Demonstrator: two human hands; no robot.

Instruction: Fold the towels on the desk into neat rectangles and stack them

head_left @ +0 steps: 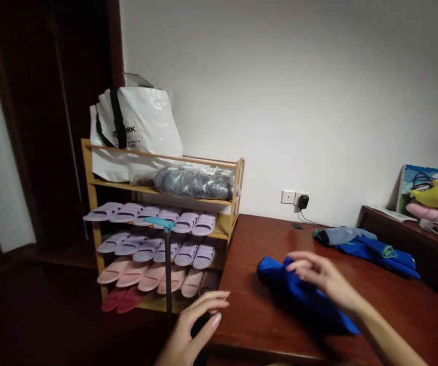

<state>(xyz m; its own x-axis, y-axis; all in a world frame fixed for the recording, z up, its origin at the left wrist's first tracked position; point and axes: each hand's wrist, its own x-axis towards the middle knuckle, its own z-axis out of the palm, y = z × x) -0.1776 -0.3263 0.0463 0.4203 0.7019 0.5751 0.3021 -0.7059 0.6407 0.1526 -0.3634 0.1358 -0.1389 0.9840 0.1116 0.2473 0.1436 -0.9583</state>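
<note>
One crumpled, bright-blue fabric piece (304,295) lay on one glossy red-brown wooden table (253,244) beneath the right hand (323,278), fingers curled, whether gripping I couldn't tell; the left hand (183,331) hovered half-open, fingers bent.

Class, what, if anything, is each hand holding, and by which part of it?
The left hand looks empty. The right hand is at the far end of the blue cloth; whether it grips cannot be told.
</note>
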